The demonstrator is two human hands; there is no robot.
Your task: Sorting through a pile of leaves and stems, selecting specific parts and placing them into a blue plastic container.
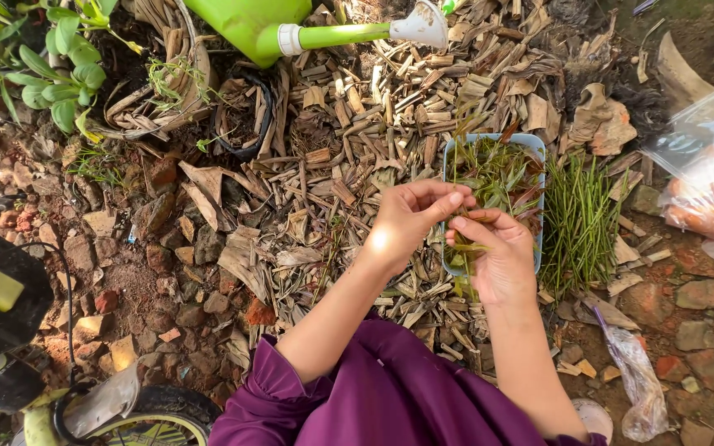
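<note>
Centrally, both hands' fingers pinch green cuttings (466,248) over a blue rectangular tray (539,149); left hand (406,219), right hand (497,260); clear bag (704,165) right.

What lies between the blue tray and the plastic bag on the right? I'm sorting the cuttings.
In the head view, a bundle of cut green stems lies on the ground between the blue tray and the plastic bag.

Your left hand (406,219) and right hand (497,256) met over the near end of the tray (530,144), fingertips (454,199) touching around a sprig (466,246) that hung below them. The tray lay just beyond your fingers, filled with cuttings (497,173). A bundle of stems (580,219) lay on the ground just right of them. Far beyond, the watering can (249,25) pointed its spout (423,25) rightward. A bag (704,182) sat well right; a bicycle (10,330) stood far left.
</note>
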